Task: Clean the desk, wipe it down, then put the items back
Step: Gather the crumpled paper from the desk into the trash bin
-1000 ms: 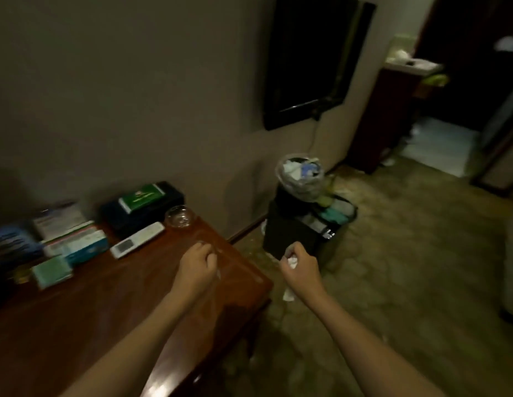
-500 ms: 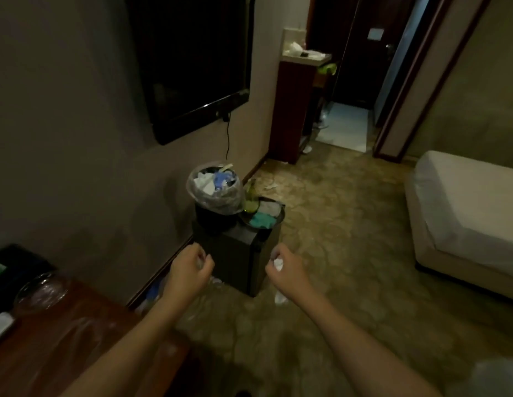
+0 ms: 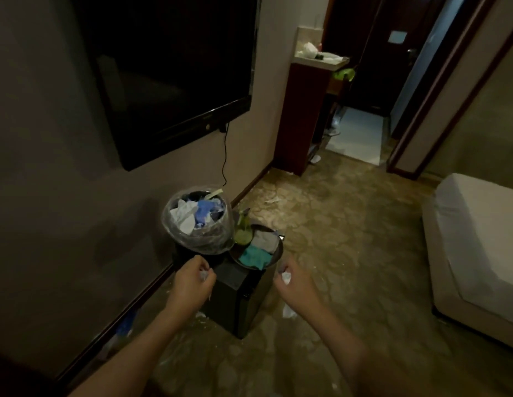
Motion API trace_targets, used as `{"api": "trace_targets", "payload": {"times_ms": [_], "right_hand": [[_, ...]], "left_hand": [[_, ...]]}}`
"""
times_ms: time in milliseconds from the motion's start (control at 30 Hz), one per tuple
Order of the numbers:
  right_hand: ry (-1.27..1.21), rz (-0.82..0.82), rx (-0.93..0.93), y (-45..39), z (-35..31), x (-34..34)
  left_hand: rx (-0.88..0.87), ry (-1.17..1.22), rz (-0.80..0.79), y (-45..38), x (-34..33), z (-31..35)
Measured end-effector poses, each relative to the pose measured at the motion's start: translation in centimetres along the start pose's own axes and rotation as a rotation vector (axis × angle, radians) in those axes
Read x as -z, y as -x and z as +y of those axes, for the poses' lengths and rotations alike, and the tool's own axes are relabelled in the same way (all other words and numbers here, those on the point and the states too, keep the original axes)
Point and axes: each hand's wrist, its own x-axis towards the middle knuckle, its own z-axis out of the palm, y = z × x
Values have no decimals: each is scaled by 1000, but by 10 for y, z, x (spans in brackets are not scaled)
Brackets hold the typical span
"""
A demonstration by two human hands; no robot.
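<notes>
head view, only one: both arms out in front over the carpet (image 3: 349, 253). left hand (image 3: 190, 285) is curled, pinching a small pale scrap (image 3: 204, 274) at the fingertips. right hand (image 3: 292, 282) is curled too, gripping a white crumpled tissue (image 3: 286, 277) between thumb and fingers. both hands sit just short of the black box (image 3: 238, 299) by the wall, left one near its left edge, right one near its right corner. on the box stand a bin (image 3: 198, 222) lined with a clear bag, stuffed with white and blue waste, and just beside it a round tray (image 3: 273, 257) with a teal cloth (image 3: 253, 256), a grey cloth and a green bottle (image 3: 242, 230). another white scrap (image 3: 288, 310) lies on the carpet under the right wrist. dark tv (image 3: 169, 70) on the wall above, cable hanging down. bed corner (image 3: 478, 239) at right, cabinet (image 3: 304, 110) and doorway further back.

versus 0.5 s ago: desk edge and the ashtray have dropped out of frame at lower left, so the desk is not in view. bin and box appear bigger and nearer the hands, camera swung further right and forward. grip on both scraps unchanged.
</notes>
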Motion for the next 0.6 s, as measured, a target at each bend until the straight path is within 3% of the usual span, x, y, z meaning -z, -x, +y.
{"api": "trace_targets", "payload": {"times_ms": [200, 367, 500, 600], "right_hand": [[19, -120, 49, -108, 21, -12], [14, -190, 70, -216, 14, -18], [-46, -200, 106, -270, 5, -41], [-81, -196, 130, -302, 1, -68]], "left_hand": [[106, -15, 16, -79, -15, -12], [194, 14, 150, -153, -13, -6], [373, 108, 287, -186, -20, -15], [480, 154, 282, -213, -26, -29]]}}
